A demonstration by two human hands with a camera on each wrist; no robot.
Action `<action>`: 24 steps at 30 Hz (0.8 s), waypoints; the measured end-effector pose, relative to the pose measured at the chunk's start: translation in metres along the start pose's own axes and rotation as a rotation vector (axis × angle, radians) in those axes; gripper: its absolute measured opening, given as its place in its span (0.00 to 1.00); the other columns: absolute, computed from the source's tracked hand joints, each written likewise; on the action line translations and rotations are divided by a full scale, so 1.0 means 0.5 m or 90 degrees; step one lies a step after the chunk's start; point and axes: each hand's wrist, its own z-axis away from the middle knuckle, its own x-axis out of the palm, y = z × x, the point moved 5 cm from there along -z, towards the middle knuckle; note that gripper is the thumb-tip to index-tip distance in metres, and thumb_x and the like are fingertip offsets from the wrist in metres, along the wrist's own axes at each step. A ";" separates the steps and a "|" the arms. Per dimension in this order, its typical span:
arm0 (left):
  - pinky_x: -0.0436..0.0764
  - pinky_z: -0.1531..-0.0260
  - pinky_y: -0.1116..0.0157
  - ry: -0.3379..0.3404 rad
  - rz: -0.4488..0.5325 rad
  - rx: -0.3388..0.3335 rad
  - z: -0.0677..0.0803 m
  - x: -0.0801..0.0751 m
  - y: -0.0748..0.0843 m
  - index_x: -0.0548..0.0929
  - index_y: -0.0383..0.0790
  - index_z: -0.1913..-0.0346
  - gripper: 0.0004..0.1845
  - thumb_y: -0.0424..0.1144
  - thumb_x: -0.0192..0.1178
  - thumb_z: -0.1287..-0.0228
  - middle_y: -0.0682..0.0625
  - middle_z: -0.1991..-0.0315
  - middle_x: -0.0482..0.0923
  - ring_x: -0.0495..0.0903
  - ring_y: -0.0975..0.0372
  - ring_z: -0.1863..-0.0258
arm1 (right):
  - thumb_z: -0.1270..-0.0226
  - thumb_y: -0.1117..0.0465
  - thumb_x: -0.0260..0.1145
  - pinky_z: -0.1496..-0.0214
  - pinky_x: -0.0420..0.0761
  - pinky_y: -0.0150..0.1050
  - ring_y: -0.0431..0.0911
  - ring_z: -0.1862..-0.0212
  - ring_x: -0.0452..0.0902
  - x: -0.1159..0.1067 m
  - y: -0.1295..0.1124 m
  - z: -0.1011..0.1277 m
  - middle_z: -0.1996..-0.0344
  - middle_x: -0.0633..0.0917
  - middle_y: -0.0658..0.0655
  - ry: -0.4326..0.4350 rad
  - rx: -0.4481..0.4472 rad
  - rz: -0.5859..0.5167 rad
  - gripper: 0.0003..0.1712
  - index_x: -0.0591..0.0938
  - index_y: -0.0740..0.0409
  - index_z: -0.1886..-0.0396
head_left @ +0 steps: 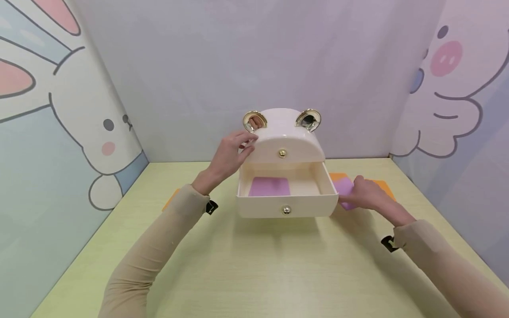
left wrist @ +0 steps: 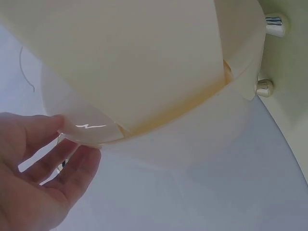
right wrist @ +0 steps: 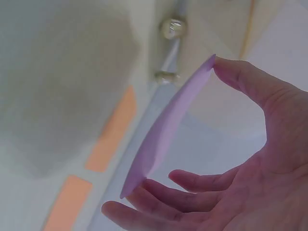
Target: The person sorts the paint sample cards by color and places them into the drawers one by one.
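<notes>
A cream storage box (head_left: 274,129) with two gold-rimmed ears stands at the middle of the table. Its lower drawer (head_left: 260,206) is pulled out, and one purple card (head_left: 270,187) lies inside toward the left. My left hand (head_left: 227,155) holds the rounded upper left edge of the box, with thumb and fingers on either side of that edge in the left wrist view. Right of the drawer, my right hand (head_left: 367,194) holds another purple card (right wrist: 166,122). The card bows between thumb and fingers in the right wrist view.
Behind the right hand, orange cards (head_left: 385,189) lie on the table (head_left: 274,269). Part of another orange piece (head_left: 170,199) shows beyond the left forearm. The upper drawer, with a gold knob (head_left: 282,153), is closed. Printed cartoon walls enclose the sides.
</notes>
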 end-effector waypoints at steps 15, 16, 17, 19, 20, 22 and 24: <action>0.85 0.56 0.63 -0.005 0.005 -0.006 0.002 0.002 0.002 0.83 0.33 0.50 0.13 0.28 0.61 0.37 0.42 0.52 0.82 0.81 0.53 0.54 | 0.50 0.36 0.72 0.71 0.74 0.35 0.55 0.61 0.76 -0.149 -0.045 0.038 0.53 0.78 0.74 0.059 -0.062 -0.062 0.51 0.69 0.76 0.45; 0.85 0.56 0.63 -0.005 0.004 -0.006 0.002 0.002 0.002 0.83 0.33 0.50 0.13 0.28 0.61 0.37 0.42 0.52 0.82 0.81 0.53 0.54 | 0.50 0.37 0.73 0.71 0.74 0.36 0.54 0.61 0.75 -0.156 -0.050 0.042 0.54 0.78 0.74 0.061 -0.069 -0.066 0.50 0.70 0.76 0.46; 0.85 0.56 0.63 -0.005 0.004 -0.006 0.002 0.002 0.002 0.83 0.33 0.50 0.12 0.28 0.61 0.37 0.42 0.52 0.82 0.81 0.53 0.54 | 0.50 0.38 0.74 0.70 0.74 0.36 0.54 0.61 0.75 -0.162 -0.056 0.046 0.54 0.78 0.73 0.062 -0.075 -0.072 0.49 0.70 0.75 0.46; 0.85 0.56 0.63 -0.005 0.003 -0.005 0.002 0.002 0.001 0.83 0.33 0.50 0.12 0.28 0.61 0.37 0.42 0.52 0.82 0.80 0.53 0.54 | 0.50 0.40 0.75 0.68 0.75 0.36 0.54 0.60 0.75 -0.173 -0.067 0.055 0.54 0.79 0.71 0.062 -0.089 -0.076 0.47 0.70 0.73 0.45; 0.85 0.56 0.63 -0.005 0.003 -0.004 0.002 0.001 0.002 0.83 0.33 0.50 0.13 0.28 0.61 0.37 0.42 0.52 0.82 0.80 0.54 0.54 | 0.50 0.41 0.75 0.67 0.75 0.36 0.54 0.59 0.75 -0.178 -0.072 0.059 0.54 0.79 0.70 0.061 -0.096 -0.081 0.47 0.70 0.72 0.45; 0.85 0.56 0.63 -0.005 0.001 -0.004 0.001 0.002 0.001 0.83 0.33 0.50 0.13 0.28 0.61 0.37 0.42 0.52 0.82 0.80 0.54 0.54 | 0.51 0.42 0.76 0.64 0.76 0.37 0.54 0.57 0.75 -0.186 -0.083 0.067 0.53 0.79 0.68 0.056 -0.106 -0.087 0.45 0.70 0.70 0.45; 0.85 0.56 0.63 -0.005 -0.001 -0.005 0.000 0.002 0.000 0.83 0.33 0.50 0.13 0.28 0.61 0.37 0.42 0.52 0.82 0.80 0.54 0.54 | 0.51 0.43 0.77 0.62 0.76 0.37 0.54 0.56 0.76 -0.194 -0.093 0.076 0.52 0.79 0.68 0.055 -0.125 -0.086 0.44 0.72 0.68 0.45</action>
